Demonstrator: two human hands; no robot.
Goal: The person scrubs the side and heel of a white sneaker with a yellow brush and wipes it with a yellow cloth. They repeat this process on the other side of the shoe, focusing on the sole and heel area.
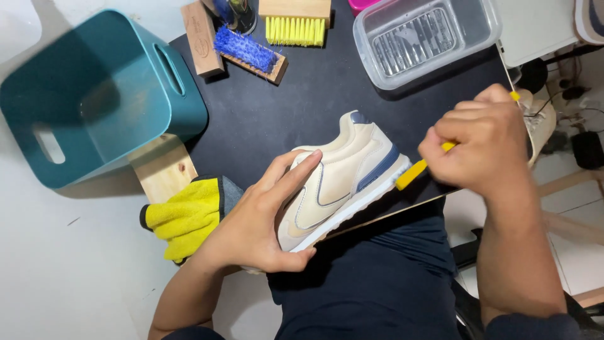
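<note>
A cream sneaker (349, 167) with navy trim lies on its side on a black board (302, 88) across my lap. My left hand (264, 217) grips its toe end, fingers spread over the upper. My right hand (481, 141) is closed around a yellow-handled brush (412, 173), whose head meets the sneaker's white sole near the heel. Most of the handle is hidden inside my fist.
A teal plastic bin (94, 94) stands at the left. A yellow cloth (185, 214) lies by my left wrist. Wooden brushes with blue (248, 51) and yellow (296, 28) bristles and a clear plastic container (425, 38) sit at the board's far edge.
</note>
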